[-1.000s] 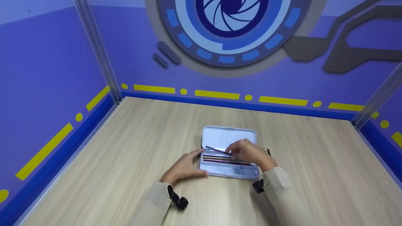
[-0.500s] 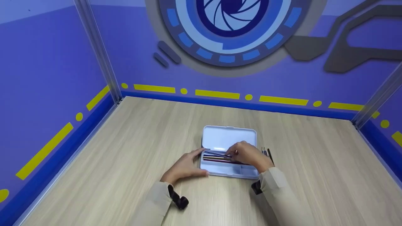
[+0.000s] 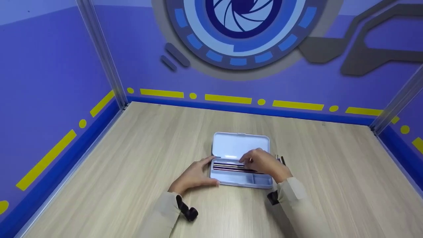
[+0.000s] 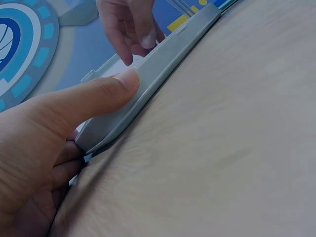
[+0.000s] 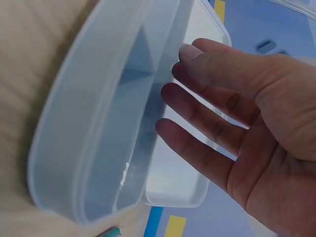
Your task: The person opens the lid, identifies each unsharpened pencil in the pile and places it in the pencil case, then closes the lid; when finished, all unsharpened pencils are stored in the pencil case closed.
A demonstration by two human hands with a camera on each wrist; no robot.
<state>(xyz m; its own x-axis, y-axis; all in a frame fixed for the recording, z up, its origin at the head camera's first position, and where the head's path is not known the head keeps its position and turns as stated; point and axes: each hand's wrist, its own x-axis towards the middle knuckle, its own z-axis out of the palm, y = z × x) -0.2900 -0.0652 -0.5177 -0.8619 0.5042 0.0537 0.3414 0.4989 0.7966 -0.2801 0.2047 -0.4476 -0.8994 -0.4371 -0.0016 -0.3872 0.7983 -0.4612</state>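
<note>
A pale plastic pencil case (image 3: 233, 179) lies with its lid (image 3: 241, 143) raised at the back. Several thin pencils (image 3: 227, 167) lie side by side in its long rear compartment. My left hand (image 3: 195, 175) grips the case's left end; in the left wrist view its thumb presses the outer wall (image 4: 160, 69). Over the rear compartment's right half is my right hand (image 3: 262, 162), hiding the pencils' far ends. The right wrist view shows this hand (image 5: 247, 113) with loosely bent, parted fingers and nothing between them.
More thin sticks (image 3: 283, 160), perhaps pencils, lie on the table just right of the case, partly behind the right hand. A small front-right compartment (image 3: 262, 180) is part of the case. Printed blue panels (image 3: 211, 86) wall the wooden table (image 3: 158, 138).
The right hand has lowered a dark pencil from a slant over the case into the rear compartment beside the others and let go. The left hand stays at the case's left end.
</note>
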